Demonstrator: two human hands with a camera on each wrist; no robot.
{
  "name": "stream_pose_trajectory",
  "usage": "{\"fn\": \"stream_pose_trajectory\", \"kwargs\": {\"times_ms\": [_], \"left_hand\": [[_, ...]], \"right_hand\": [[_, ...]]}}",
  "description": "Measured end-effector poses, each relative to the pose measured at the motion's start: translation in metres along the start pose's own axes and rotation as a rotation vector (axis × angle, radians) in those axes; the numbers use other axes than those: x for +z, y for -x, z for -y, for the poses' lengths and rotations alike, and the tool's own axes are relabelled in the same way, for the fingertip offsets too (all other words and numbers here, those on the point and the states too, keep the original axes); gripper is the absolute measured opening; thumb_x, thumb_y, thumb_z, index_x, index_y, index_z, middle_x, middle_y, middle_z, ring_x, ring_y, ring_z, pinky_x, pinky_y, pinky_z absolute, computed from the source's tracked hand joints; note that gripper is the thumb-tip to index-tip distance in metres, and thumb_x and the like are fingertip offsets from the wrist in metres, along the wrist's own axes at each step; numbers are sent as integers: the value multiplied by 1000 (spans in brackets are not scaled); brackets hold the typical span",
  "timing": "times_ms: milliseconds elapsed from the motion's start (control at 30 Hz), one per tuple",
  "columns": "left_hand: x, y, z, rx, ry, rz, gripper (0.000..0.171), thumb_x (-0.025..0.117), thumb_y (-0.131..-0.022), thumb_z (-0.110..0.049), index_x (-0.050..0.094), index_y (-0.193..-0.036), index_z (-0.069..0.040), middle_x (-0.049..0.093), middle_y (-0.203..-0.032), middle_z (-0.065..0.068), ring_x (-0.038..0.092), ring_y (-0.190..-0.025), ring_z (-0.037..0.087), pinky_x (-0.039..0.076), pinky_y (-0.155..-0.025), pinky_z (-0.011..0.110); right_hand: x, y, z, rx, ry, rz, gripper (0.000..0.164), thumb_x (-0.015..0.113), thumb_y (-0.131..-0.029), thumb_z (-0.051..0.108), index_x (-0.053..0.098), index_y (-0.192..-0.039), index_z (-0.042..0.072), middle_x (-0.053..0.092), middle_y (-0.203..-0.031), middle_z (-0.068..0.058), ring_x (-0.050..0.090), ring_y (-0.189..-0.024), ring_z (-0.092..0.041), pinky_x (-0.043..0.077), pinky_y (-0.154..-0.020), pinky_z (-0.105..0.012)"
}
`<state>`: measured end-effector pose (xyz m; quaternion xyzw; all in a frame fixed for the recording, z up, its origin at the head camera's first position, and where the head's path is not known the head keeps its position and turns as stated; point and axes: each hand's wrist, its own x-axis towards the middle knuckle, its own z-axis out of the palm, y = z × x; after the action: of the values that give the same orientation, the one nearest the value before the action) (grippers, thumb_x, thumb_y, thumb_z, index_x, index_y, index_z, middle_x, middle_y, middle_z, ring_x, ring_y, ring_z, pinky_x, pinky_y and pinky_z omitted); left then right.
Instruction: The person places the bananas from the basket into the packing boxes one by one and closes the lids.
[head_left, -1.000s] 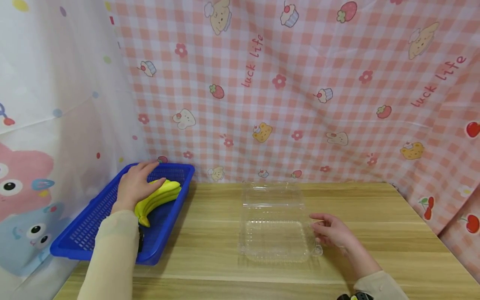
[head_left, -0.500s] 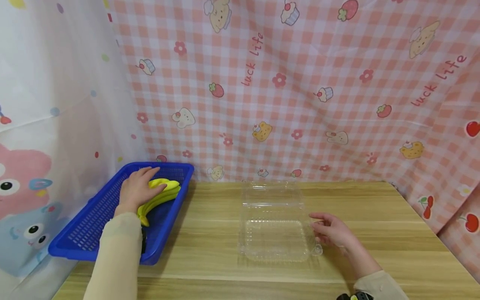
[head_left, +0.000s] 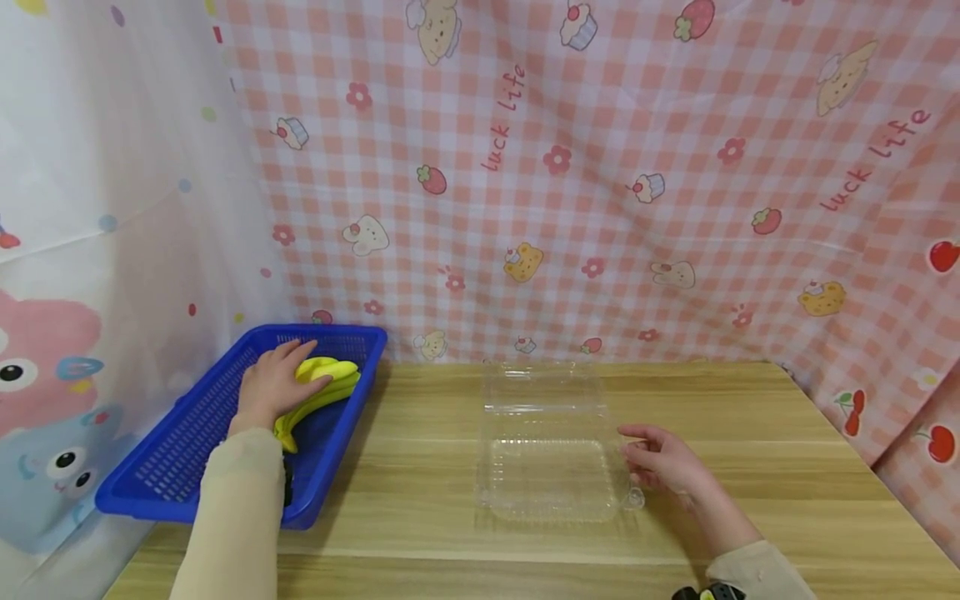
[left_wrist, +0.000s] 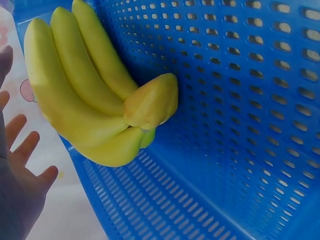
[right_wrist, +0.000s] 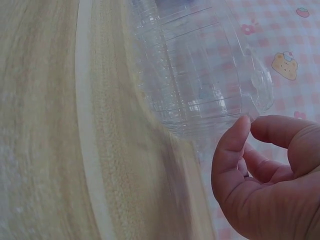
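My left hand [head_left: 273, 387] is over the blue plastic basket [head_left: 339, 454], its fingers spread and hiding part of a bunch of yellow bananas [head_left: 318, 407]. In the left wrist view a gap shows between the hand [left_wrist: 25, 185] and the bananas [left_wrist: 75, 95], whose joined stem end points into the basket. A clear plastic clamshell container [head_left: 551, 479] lies on the table with its lid folded back. Beside its right edge is my right hand [head_left: 667, 462], fingers loosely bent. The right wrist view has thumb and forefinger tips close together at the container's edge [right_wrist: 200, 80], with nothing visible between them.
A wooden table [head_left: 420, 500] carries both basket and container. Pink checked cloth [head_left: 487, 208] hangs behind it, and a white patterned cloth [head_left: 150, 167] closes the left side. A black object [head_left: 288, 483] shows beside the left sleeve, within the basket's outline.
The left hand has shifted slightly right and down over the bananas and then nearly stopped. The right hand and container hold their places; the view has tilted a little.
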<state>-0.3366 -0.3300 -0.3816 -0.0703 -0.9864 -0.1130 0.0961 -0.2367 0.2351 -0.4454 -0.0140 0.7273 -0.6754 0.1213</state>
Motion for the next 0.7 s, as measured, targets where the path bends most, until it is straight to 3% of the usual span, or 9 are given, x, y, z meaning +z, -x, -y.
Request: {"fn": "stream_pose_trajectory", "kwargs": {"times_ms": [233,700], "left_hand": [[2,1,0,-1,11,130,85,60,-91,-59,33,-154,-9,25,-154,32,21,-135,58,17,-103,77],[4,5,-3,18,27,187,79,59,-91,-58,40,-151,-10,29,-152,31,27,-132,57,28,-96,78]], "right_hand": [[1,0,0,-12,-16,-2,50,51,-100,0,29,-142,-17,54,-91,-7,55,-71,-10,52,-60,-21],[2,1,-1,-12,-26,-1,49,52,-100,1,31,-141,-17,53,-90,-6,55,-73,-10,53,-62,-21]]}}
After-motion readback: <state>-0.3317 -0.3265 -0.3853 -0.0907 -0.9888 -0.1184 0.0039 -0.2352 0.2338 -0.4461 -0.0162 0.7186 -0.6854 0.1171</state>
